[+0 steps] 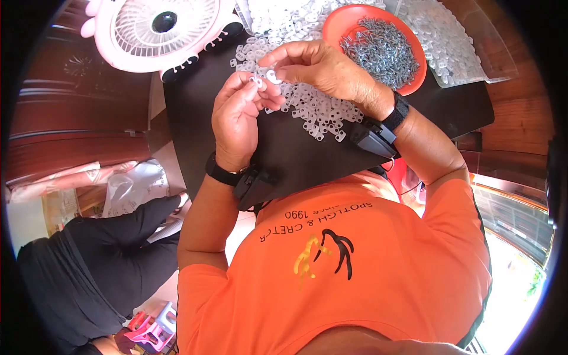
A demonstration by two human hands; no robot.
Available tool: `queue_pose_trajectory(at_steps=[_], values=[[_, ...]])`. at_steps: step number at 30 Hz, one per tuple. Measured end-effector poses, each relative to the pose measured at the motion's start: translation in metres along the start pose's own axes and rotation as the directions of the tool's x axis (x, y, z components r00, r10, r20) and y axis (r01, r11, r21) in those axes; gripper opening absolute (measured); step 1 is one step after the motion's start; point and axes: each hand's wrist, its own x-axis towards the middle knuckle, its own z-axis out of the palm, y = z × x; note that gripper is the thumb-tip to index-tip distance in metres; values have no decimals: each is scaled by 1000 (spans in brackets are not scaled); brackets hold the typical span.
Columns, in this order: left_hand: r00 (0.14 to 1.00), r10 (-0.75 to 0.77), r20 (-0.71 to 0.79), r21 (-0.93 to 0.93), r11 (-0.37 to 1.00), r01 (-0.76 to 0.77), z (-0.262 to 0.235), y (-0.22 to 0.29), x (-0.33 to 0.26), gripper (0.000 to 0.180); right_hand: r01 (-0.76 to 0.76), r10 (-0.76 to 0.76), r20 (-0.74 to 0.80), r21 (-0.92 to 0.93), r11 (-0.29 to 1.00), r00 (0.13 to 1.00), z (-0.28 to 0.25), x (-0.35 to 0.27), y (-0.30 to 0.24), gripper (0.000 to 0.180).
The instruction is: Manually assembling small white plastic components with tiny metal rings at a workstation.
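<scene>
Over the dark table, my left hand (236, 115) pinches a small white plastic piece with holes (257, 81) between thumb and fingertips. Close beside it, my right hand (325, 70) reaches in from the right, its thumb and finger on a small white curved plastic clip (273, 77). The two pieces are almost touching; whether they meet is too small to tell. Below and behind my hands spreads a loose heap of similar white pieces (322, 112). A red plate (332, 23) full of small grey metal nails or screws (381, 53) stands just beyond my right hand.
A pink and white fan (106, 44) stands at the far left of the dark table (296, 154). More white pieces fill a clear container (441, 44) at the far right. A person in dark clothes (100, 254) is at the left, near a small pink and white stool (155, 331).
</scene>
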Motion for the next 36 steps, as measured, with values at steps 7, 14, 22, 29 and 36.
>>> queue_pose_trajectory(at_steps=[7, 14, 22, 29, 36], values=[[1000, 16, 12, -31, 999, -16, -2, -2, 1, 17, 73, -62, 57, -207, 976, 996, 2, -3, -6, 20], [999, -20, 33, -19, 1000, 21, -2, -3, 1, 17, 14, -10, -59, 63, 998, 998, 3, -3, -2, 16], [1000, -26, 15, -12, 1000, 26, -5, -5, 2, 18, 63, -80, -83, -191, 980, 993, 8, -5, -2, 15], [1000, -20, -17, -29, 999, 19, -3, -5, 1, 17, 91, -101, -41, -200, 976, 994, 7, -6, -2, 16], [999, -3, -44, 44, 999, 5, 2, -4, 0, 16, 58, -70, -40, -254, 965, 997, 11, -7, -8, 17]])
